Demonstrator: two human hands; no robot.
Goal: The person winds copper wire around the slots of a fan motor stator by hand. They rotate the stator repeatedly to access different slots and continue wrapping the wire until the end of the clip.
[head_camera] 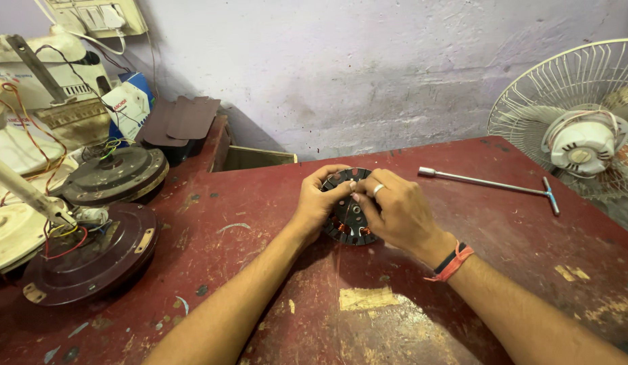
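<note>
Left hand (318,201) and right hand (393,211) cup the round stator (346,223), fingertips meeting.

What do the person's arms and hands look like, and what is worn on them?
Both arms are bare, with no sleeves in view. The right hand wears a silver-coloured ring on one finger, and the right wrist carries a black band beside an orange-red thread band. The left hand wears nothing.

Round black stator (347,226) flat on table (260,203)
</note>
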